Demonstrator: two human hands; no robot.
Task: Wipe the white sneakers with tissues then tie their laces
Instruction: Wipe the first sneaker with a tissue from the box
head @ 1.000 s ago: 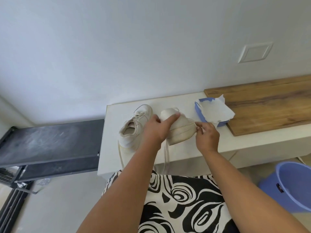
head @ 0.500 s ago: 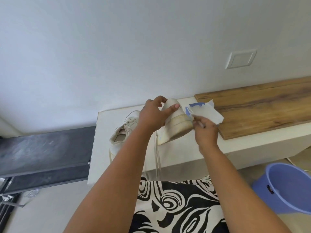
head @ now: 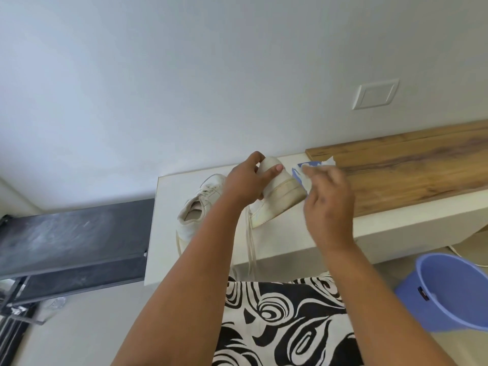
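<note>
White table (head: 264,249) against a plain wall. Left hand (head: 245,183) grips the raised sneaker (head: 280,196) over the table's front edge; right hand (head: 327,196) is blurred at the tissue pack (head: 307,166), grasp indeterminate. Second sneaker (head: 198,207) rests near the left corner. Recommended: steady the shoe, wipe the sole rim firmly.

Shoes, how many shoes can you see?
2. One sneaker is held up in the left hand; the other sneaker sits on the white bench beside it.

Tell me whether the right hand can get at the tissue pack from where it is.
Probably yes. The right hand hangs just in front of the blue tissue pack, with nothing between them; the held sneaker, gripped by the left hand, sits to its left.
</note>
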